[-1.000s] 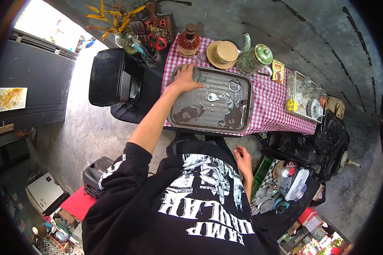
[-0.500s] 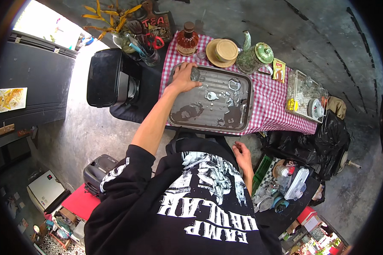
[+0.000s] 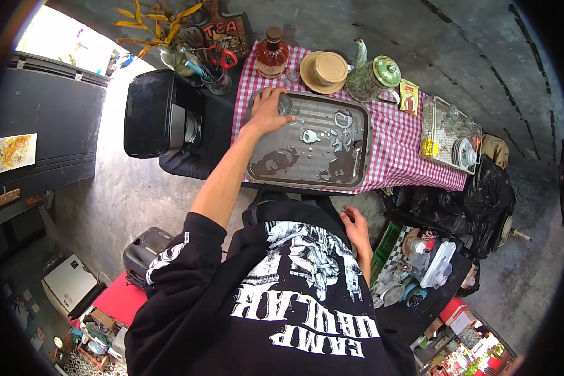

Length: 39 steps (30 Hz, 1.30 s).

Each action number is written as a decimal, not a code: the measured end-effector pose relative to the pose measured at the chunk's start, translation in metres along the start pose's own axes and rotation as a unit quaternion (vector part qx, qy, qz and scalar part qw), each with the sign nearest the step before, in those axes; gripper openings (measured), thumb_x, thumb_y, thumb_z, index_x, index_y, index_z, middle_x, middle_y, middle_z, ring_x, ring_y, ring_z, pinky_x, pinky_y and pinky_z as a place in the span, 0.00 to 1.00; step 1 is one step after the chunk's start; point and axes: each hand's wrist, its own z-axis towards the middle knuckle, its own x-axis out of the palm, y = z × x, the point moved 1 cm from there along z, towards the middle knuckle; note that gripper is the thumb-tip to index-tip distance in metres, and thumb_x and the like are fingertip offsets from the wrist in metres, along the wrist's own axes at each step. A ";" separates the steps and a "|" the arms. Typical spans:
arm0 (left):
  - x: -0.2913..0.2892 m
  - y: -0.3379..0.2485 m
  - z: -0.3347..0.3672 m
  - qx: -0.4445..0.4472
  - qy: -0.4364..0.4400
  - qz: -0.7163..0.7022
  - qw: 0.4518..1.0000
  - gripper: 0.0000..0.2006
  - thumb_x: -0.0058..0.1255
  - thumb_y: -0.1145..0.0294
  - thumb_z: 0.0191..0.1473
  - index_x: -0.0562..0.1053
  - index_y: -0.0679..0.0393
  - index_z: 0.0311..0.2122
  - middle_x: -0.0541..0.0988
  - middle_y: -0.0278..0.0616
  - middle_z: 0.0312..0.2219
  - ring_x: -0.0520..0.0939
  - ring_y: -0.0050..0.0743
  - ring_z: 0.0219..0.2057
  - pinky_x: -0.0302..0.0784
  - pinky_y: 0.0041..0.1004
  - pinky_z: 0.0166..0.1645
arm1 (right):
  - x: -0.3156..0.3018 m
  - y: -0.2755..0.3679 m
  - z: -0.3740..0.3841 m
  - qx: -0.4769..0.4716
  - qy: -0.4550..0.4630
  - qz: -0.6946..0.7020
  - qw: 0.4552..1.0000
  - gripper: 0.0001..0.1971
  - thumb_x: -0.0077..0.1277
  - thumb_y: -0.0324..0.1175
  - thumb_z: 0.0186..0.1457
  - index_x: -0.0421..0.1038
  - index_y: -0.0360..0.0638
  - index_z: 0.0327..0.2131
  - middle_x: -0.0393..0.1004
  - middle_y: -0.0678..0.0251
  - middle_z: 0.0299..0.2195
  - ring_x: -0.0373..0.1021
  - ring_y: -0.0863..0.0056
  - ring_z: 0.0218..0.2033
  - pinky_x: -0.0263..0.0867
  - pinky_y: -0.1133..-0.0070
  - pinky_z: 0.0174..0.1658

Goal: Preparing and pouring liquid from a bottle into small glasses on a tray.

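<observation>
My left hand (image 3: 268, 111) reaches out to the far left corner of a dark metal tray (image 3: 365, 153) on a red-and-white checked tablecloth (image 3: 407, 147). Its fingers curl over a small grey rounded object (image 3: 285, 104) at the tray's edge. A few small clear glass pieces (image 3: 343, 119) lie in the wet tray. My right hand (image 3: 357, 229) hangs beside my hip, below the table edge, fingers loose and holding nothing.
Behind the tray stand a brown bottle (image 3: 272, 53), a round woven lidded dish (image 3: 324, 69) and a green teapot (image 3: 373, 78). A wire rack of cups (image 3: 448, 135) sits at the right, a black appliance (image 3: 160, 113) at the left, black bags (image 3: 470, 200) and a crate of dishes (image 3: 413, 269) on the floor.
My left hand stays at the tray's far left corner, but its fingers have gone from lying flat to curling over the grey object. My right hand has hardly moved.
</observation>
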 end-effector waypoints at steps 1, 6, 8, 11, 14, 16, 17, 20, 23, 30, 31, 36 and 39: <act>0.001 -0.001 0.000 0.002 -0.016 0.000 1.000 0.36 0.68 0.59 0.38 0.65 0.51 0.54 0.66 0.44 0.51 0.64 0.50 0.55 0.59 0.41 0.61 | 0.000 0.001 0.000 0.007 0.007 -0.001 1.000 0.19 0.52 0.33 0.58 0.67 0.34 0.51 0.77 0.56 0.42 0.72 0.72 0.43 0.66 0.78 0.48; 0.004 -0.001 0.000 0.002 -0.030 0.015 0.999 0.37 0.67 0.57 0.39 0.64 0.52 0.55 0.66 0.44 0.51 0.64 0.50 0.55 0.59 0.40 0.61 | 0.003 -0.002 -0.001 -0.009 -0.005 -0.001 1.000 0.19 0.53 0.35 0.57 0.68 0.35 0.50 0.78 0.57 0.40 0.74 0.70 0.41 0.67 0.76 0.45; 0.003 -0.001 0.000 0.004 -0.029 0.017 0.999 0.37 0.67 0.57 0.39 0.64 0.53 0.55 0.65 0.44 0.51 0.64 0.50 0.55 0.59 0.40 0.61 | 0.004 0.000 -0.001 -0.012 -0.002 0.005 1.000 0.19 0.53 0.35 0.57 0.68 0.35 0.50 0.78 0.57 0.40 0.74 0.70 0.41 0.67 0.76 0.45; 0.004 -0.002 -0.001 -0.002 -0.026 0.016 1.000 0.37 0.67 0.57 0.39 0.64 0.52 0.55 0.65 0.44 0.51 0.64 0.50 0.55 0.59 0.40 0.61 | 0.004 0.003 -0.004 -0.005 -0.004 -0.001 1.000 0.19 0.52 0.35 0.57 0.68 0.35 0.50 0.78 0.57 0.40 0.74 0.70 0.41 0.68 0.76 0.45; 0.004 0.000 -0.001 -0.004 -0.022 0.005 1.000 0.37 0.67 0.57 0.39 0.64 0.52 0.56 0.65 0.44 0.51 0.64 0.50 0.55 0.59 0.40 0.61 | 0.004 0.007 -0.006 -0.012 -0.006 -0.007 1.000 0.19 0.52 0.35 0.57 0.68 0.35 0.50 0.77 0.56 0.40 0.74 0.70 0.41 0.68 0.76 0.45; 0.004 0.000 -0.001 -0.003 -0.024 0.004 1.000 0.37 0.67 0.57 0.39 0.63 0.51 0.56 0.65 0.44 0.51 0.64 0.50 0.54 0.59 0.40 0.61 | 0.004 0.009 -0.007 0.008 0.004 -0.002 1.000 0.19 0.52 0.35 0.57 0.68 0.34 0.50 0.77 0.56 0.41 0.73 0.72 0.43 0.66 0.77 0.47; 0.004 0.000 -0.001 -0.002 -0.024 0.004 1.000 0.37 0.67 0.57 0.39 0.63 0.51 0.56 0.65 0.44 0.51 0.64 0.50 0.54 0.59 0.40 0.61 | 0.005 0.009 -0.007 0.008 0.003 -0.002 1.000 0.19 0.52 0.35 0.57 0.68 0.34 0.50 0.77 0.56 0.41 0.73 0.72 0.43 0.66 0.77 0.47; 0.004 0.001 -0.001 -0.004 -0.025 0.004 1.000 0.38 0.67 0.57 0.39 0.63 0.51 0.56 0.65 0.44 0.51 0.64 0.50 0.54 0.59 0.40 0.61 | 0.005 0.008 -0.008 -0.005 -0.006 -0.007 1.000 0.20 0.52 0.35 0.57 0.68 0.34 0.50 0.77 0.56 0.40 0.75 0.69 0.41 0.68 0.75 0.45; 0.005 0.001 -0.001 -0.003 -0.024 0.006 1.000 0.37 0.67 0.57 0.39 0.63 0.50 0.56 0.65 0.44 0.51 0.64 0.49 0.54 0.59 0.40 0.61 | 0.005 0.008 -0.008 -0.006 -0.005 -0.011 1.000 0.20 0.52 0.36 0.57 0.68 0.34 0.50 0.77 0.55 0.40 0.75 0.68 0.41 0.68 0.75 0.45; 0.005 0.000 -0.001 -0.007 -0.026 -0.005 1.000 0.37 0.67 0.57 0.39 0.64 0.49 0.55 0.65 0.43 0.50 0.64 0.48 0.54 0.58 0.39 0.61 | 0.006 0.002 -0.006 -0.015 -0.009 -0.012 1.000 0.20 0.52 0.36 0.57 0.68 0.34 0.50 0.78 0.55 0.40 0.75 0.68 0.41 0.68 0.75 0.45; 0.005 0.000 0.000 -0.007 -0.027 -0.004 1.000 0.37 0.67 0.57 0.39 0.64 0.49 0.55 0.65 0.43 0.50 0.64 0.48 0.54 0.58 0.39 0.61 | 0.006 0.002 -0.006 -0.018 -0.012 -0.009 1.000 0.20 0.53 0.36 0.56 0.68 0.34 0.50 0.78 0.55 0.40 0.75 0.68 0.40 0.68 0.75 0.44; 0.004 0.002 -0.001 -0.007 -0.027 -0.004 1.000 0.37 0.67 0.58 0.38 0.64 0.49 0.55 0.65 0.44 0.51 0.64 0.48 0.55 0.58 0.39 0.61 | 0.007 0.003 -0.006 0.005 0.000 -0.005 1.000 0.19 0.52 0.35 0.58 0.68 0.35 0.50 0.77 0.58 0.40 0.73 0.72 0.42 0.66 0.77 0.46; 0.002 0.002 -0.002 -0.012 -0.024 -0.002 1.000 0.37 0.68 0.58 0.38 0.64 0.48 0.56 0.65 0.44 0.51 0.64 0.49 0.56 0.57 0.40 0.62 | 0.008 0.001 -0.005 -0.005 -0.005 -0.013 1.000 0.20 0.53 0.35 0.57 0.69 0.35 0.50 0.78 0.57 0.39 0.74 0.71 0.41 0.67 0.76 0.45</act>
